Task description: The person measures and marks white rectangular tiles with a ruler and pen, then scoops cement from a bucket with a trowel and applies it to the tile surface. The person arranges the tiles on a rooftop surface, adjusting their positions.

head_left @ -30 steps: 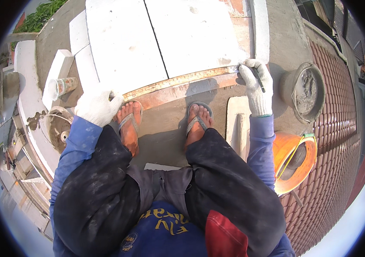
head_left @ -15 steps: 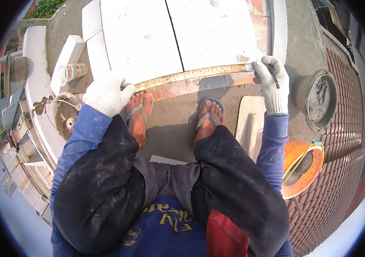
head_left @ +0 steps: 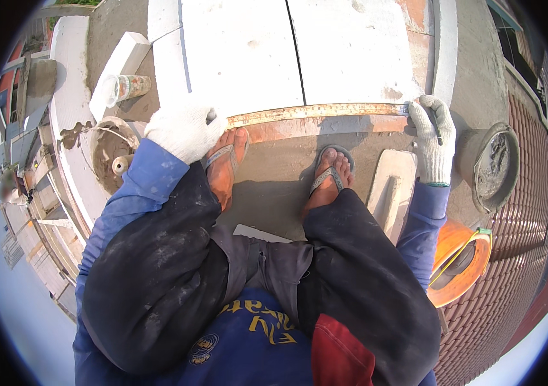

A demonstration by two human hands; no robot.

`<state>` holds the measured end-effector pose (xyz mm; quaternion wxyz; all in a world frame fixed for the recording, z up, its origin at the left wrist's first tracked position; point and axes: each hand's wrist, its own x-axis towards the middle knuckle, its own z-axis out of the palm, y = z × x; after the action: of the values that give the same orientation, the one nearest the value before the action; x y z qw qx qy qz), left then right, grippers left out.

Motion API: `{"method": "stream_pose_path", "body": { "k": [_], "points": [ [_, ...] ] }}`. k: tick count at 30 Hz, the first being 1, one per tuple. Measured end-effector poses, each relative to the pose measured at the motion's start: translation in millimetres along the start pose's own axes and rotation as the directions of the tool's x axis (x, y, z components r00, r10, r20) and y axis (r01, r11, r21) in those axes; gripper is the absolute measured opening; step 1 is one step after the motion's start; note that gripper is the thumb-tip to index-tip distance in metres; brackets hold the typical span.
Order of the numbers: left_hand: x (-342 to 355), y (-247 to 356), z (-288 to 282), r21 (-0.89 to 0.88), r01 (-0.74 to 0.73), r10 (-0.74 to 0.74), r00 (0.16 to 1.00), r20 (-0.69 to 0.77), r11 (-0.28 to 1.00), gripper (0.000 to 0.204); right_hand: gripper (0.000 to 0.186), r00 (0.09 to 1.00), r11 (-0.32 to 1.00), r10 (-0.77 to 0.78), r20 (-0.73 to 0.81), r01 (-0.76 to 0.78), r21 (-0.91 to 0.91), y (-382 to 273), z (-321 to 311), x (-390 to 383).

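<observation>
Since a single view supplies this record, I list its contents in order.

Head view. Item: tape measure (head_left: 316, 112), blade rusty and yellowish, drawn out between the hands along the near edge of the left white slab (head_left: 242, 58) and the right white slab (head_left: 351, 58), beside a reddish strip (head_left: 280, 130). The blade looks bowed; how much of that is lens bend I cannot tell.

Item: left hand (head_left: 187, 132), gloved, fingers curled in at the blade's left end; whether it encloses a case I cannot tell.

Item: right hand (head_left: 433, 141), gloved, thumb and forefinger narrowed at the blade's right end, with a slim dark pen (head_left: 440, 137) also held.

Nearby: float (head_left: 391, 196), grey bucket (head_left: 471, 161), left foot (head_left: 224, 183), its toes close to the blade.

Handling notes, my judgement: I want the blade flat, untwisted and parallel to the slab edge. The right hand should pin the tip exactly at its starting point; the left should pull lightly, or the tip may slip. I would read from directly above, clear of the toes, and use the pen only with the blade motionless.
</observation>
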<state>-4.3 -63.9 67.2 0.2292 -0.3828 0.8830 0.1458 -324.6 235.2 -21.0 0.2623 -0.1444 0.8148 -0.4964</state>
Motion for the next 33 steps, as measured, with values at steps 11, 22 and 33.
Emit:
{"method": "stream_pose_path", "body": {
  "k": [11,22,33],
  "points": [
    [3.5,-9.4,12.3,0.01,-0.07,0.07,0.995,-0.071,0.998,0.039,0.034,1.0,1.0,-0.004,0.013,0.003,0.021,-1.6,-1.2,-3.0],
    [5.4,-0.7,1.5,-0.01,-0.038,0.039,0.999,0.014,0.999,0.038,0.044,0.991,1.0,-0.012,-0.136,0.008,-0.023,-24.9,-18.4,-6.1],
    [7.0,1.7,1.6,-0.013,0.016,-0.015,0.999,0.038,1.0,0.035,0.037,0.95,0.993,-0.115,0.29,0.111,0.031,-77.4,-9.6,12.7]
  ]
}}
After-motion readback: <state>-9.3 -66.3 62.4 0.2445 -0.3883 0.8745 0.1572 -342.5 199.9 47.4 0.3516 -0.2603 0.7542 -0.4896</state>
